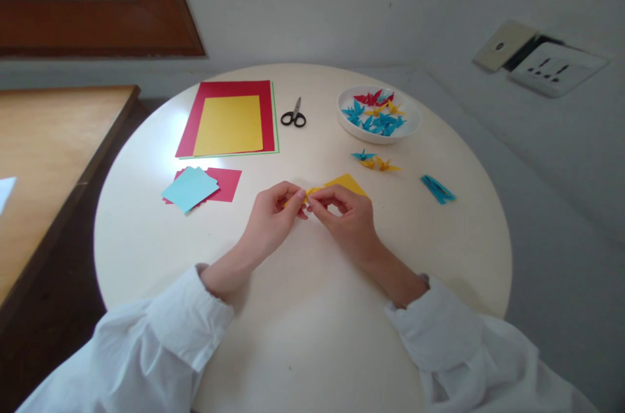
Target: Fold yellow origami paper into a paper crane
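Observation:
Near the middle of the round table, my left hand (276, 216) and my right hand (349, 217) meet, fingertips together. Between them they pinch a small piece of yellow folded paper (312, 191), mostly covered by the fingers. Just behind my right hand lies some flat yellow paper (350, 182), partly hidden by that hand. Past it sit a blue paper crane (364, 156) and yellow paper cranes (385, 165) on the tabletop.
A white bowl (372, 138) with several red, blue and yellow cranes stands at the back right. Blue folded strips (438, 189) lie at right. Black scissors (293, 118), large red and yellow sheets (229, 126) and light blue squares (190, 189) over red ones occupy the back and left.

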`<action>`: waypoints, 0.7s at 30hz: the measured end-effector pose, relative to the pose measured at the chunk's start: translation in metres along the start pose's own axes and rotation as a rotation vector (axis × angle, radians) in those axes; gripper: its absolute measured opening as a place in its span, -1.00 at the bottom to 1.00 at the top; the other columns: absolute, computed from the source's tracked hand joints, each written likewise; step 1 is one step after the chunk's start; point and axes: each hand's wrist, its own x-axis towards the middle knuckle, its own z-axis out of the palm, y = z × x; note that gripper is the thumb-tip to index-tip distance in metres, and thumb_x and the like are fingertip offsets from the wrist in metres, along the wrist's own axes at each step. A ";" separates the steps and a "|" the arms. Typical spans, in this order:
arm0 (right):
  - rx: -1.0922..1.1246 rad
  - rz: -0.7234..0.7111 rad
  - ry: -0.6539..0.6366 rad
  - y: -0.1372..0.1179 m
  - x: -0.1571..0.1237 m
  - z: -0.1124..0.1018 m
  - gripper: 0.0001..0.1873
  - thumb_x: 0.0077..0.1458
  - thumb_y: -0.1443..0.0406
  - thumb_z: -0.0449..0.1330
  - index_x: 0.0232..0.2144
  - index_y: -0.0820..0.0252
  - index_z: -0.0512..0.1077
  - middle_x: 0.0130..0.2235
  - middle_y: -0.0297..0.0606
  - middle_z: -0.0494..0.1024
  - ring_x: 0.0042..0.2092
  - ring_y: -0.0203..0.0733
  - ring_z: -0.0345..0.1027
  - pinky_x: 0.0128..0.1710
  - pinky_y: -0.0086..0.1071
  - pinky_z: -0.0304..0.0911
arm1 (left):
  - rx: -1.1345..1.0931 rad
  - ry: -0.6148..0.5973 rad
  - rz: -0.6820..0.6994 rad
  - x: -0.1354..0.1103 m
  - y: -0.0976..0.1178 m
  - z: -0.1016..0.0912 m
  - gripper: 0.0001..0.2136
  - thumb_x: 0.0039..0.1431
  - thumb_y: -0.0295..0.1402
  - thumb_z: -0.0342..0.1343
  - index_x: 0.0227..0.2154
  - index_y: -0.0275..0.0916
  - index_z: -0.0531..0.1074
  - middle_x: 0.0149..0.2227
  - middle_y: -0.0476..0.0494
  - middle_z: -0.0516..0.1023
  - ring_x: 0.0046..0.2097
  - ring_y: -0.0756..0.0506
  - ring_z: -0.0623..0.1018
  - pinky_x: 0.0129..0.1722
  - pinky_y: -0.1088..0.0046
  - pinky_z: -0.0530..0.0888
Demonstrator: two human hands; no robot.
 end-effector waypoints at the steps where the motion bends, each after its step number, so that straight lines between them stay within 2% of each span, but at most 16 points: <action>1: -0.005 -0.004 -0.003 0.000 0.000 0.000 -0.92 -0.04 0.33 0.21 -0.54 0.17 0.44 -0.50 -0.34 0.54 -0.47 -0.29 0.40 -0.43 -0.40 0.33 | 0.034 0.003 0.010 0.000 0.000 0.000 -0.81 0.06 -0.26 0.09 -0.53 -0.27 0.39 -0.53 -0.03 0.45 -0.47 -0.02 0.49 -0.41 0.43 0.45; 8: -0.052 0.013 -0.018 0.001 0.001 0.001 -0.92 -0.02 0.30 0.19 -0.52 0.17 0.43 -0.48 -0.32 0.54 -0.44 -0.27 0.42 -0.40 -0.38 0.35 | 0.177 0.020 0.088 -0.001 -0.004 0.002 -0.86 0.09 -0.33 0.02 -0.53 -0.22 0.31 -0.57 0.02 0.38 -0.51 0.00 0.40 -0.50 0.49 0.33; 12: -0.007 0.033 0.002 0.003 0.000 0.003 -0.94 -0.04 0.31 0.21 -0.48 0.15 0.38 -0.46 -0.35 0.52 -0.44 -0.29 0.43 -0.40 -0.40 0.36 | 0.230 0.040 0.128 0.000 -0.009 0.002 -0.87 0.10 -0.34 0.00 -0.53 -0.21 0.27 -0.57 0.03 0.36 -0.52 0.01 0.34 -0.52 0.51 0.27; 17: 0.199 0.119 -0.006 0.001 0.001 0.005 -0.74 -0.08 0.25 0.27 -0.41 0.11 0.22 -0.51 -0.47 0.47 -0.47 -0.30 0.46 -0.43 -0.42 0.39 | 0.280 0.037 0.143 0.000 -0.009 0.001 -0.86 0.13 -0.34 -0.03 -0.51 -0.21 0.26 -0.56 0.01 0.37 -0.51 0.01 0.32 -0.52 0.50 0.25; 21: 0.262 0.159 -0.045 -0.001 0.003 0.003 -0.68 -0.09 0.18 0.28 -0.40 0.10 0.19 -0.52 -0.48 0.49 -0.48 -0.31 0.47 -0.43 -0.42 0.40 | 0.267 0.043 0.148 -0.001 -0.006 0.001 -0.86 0.11 -0.34 -0.01 -0.53 -0.21 0.26 -0.58 0.02 0.35 -0.54 0.02 0.29 -0.54 0.51 0.22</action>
